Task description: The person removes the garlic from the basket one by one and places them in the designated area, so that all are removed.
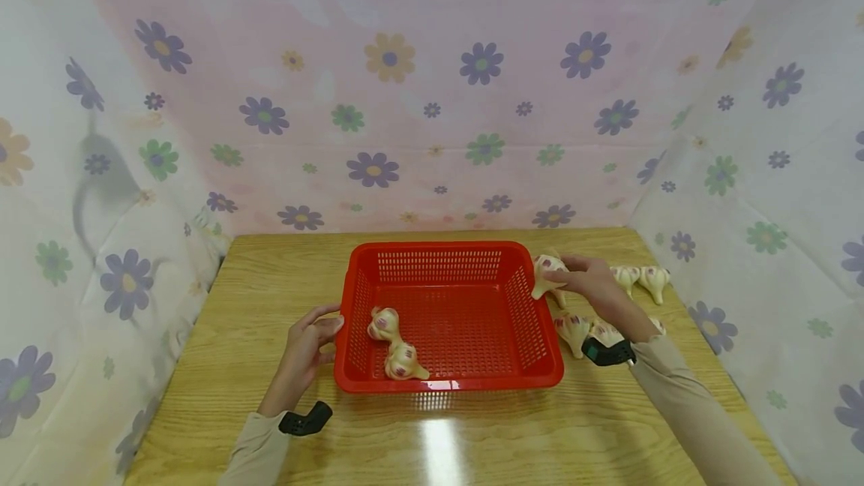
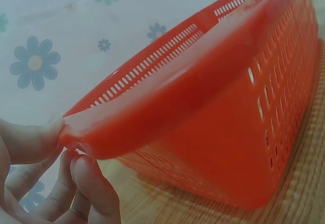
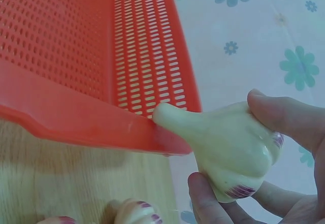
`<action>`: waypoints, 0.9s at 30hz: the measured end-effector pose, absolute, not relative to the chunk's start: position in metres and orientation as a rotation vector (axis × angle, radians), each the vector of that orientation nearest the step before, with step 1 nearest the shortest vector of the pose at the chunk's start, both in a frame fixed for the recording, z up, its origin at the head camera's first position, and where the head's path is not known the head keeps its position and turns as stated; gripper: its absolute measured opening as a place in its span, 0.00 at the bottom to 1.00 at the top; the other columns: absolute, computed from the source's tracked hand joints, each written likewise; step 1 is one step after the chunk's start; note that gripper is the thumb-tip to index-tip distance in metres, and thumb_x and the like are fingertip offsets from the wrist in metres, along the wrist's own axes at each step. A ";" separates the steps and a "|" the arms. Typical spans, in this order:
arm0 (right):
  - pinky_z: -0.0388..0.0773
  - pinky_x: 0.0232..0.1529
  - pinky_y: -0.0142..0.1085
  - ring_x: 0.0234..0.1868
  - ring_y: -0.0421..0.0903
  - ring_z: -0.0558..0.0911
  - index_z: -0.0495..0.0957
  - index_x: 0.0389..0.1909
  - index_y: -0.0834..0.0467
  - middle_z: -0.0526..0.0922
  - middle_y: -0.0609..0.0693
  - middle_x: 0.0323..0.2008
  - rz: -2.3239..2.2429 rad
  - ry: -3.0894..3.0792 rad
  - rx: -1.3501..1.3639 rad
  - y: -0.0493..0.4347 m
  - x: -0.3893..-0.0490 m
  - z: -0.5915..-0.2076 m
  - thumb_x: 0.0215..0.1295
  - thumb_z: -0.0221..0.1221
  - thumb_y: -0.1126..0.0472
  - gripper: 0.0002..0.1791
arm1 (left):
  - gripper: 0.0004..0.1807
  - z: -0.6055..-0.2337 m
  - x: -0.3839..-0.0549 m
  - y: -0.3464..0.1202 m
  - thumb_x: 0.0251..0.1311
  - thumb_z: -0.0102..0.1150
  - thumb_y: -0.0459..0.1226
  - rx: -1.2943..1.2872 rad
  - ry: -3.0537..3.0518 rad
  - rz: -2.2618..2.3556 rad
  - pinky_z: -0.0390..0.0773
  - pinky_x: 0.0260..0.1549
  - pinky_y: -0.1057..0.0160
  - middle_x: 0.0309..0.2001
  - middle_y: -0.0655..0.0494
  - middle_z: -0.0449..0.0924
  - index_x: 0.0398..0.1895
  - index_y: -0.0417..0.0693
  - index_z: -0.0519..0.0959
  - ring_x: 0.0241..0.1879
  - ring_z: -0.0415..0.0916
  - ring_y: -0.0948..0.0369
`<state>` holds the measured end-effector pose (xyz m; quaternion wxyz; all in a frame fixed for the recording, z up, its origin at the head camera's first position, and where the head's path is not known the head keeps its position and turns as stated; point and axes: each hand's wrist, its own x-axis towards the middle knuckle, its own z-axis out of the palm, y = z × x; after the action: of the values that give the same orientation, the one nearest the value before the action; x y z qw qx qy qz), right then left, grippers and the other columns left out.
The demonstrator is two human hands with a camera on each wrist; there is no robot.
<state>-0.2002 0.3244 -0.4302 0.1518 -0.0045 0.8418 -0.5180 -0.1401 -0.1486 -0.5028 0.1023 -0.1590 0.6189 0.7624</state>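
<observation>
A red plastic basket [image 1: 466,385] with slotted walls sits mid-table, two garlic bulbs [image 1: 405,361] lying inside near its left wall. My left hand [image 1: 305,347] pinches the basket's left rim between thumb and fingers, as the left wrist view shows up close. Over at the right rim, my right hand [image 1: 594,283] holds a garlic bulb [image 3: 231,148] by its round end. In the right wrist view its stem points toward the basket and overlaps the rim; whether they touch I cannot tell.
Several more garlic bulbs [image 1: 572,330] lie on the wooden table [image 1: 270,276] right of the basket, some partly hidden by the right hand and wrist. Flower-patterned cloth [image 1: 405,111] encloses the table at the back and both sides.
</observation>
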 end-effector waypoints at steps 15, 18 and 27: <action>0.64 0.60 0.52 0.62 0.61 0.66 0.48 0.72 0.64 0.49 0.64 0.71 -1.596 2.387 0.061 0.338 -0.201 -0.419 0.62 0.60 0.45 0.47 | 0.23 -0.504 -0.141 -0.149 0.61 0.58 0.34 -0.476 1.808 2.262 0.80 0.26 0.58 0.38 0.55 0.81 0.60 0.41 0.69 0.33 0.78 0.59; 0.64 0.60 0.52 0.64 0.61 0.63 0.47 0.72 0.64 0.47 0.64 0.72 -1.602 2.379 0.080 0.342 -0.201 -0.418 0.62 0.60 0.46 0.48 | 0.22 -0.505 -0.141 -0.149 0.61 0.58 0.33 -0.479 1.805 2.267 0.80 0.25 0.58 0.38 0.54 0.81 0.59 0.41 0.70 0.32 0.78 0.59; 0.59 0.62 0.56 0.66 0.62 0.59 0.46 0.73 0.63 0.43 0.61 0.73 -1.539 2.425 0.063 0.356 -0.194 -0.414 0.63 0.59 0.44 0.48 | 0.22 -0.505 -0.142 -0.149 0.61 0.57 0.33 -0.475 1.807 2.266 0.80 0.26 0.58 0.37 0.55 0.81 0.59 0.41 0.70 0.32 0.78 0.59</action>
<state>-0.1942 0.3562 -0.4140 0.1341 0.0218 0.8365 -0.5308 -0.1418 -0.1489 -0.5048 0.1018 -0.1610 0.6121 0.7675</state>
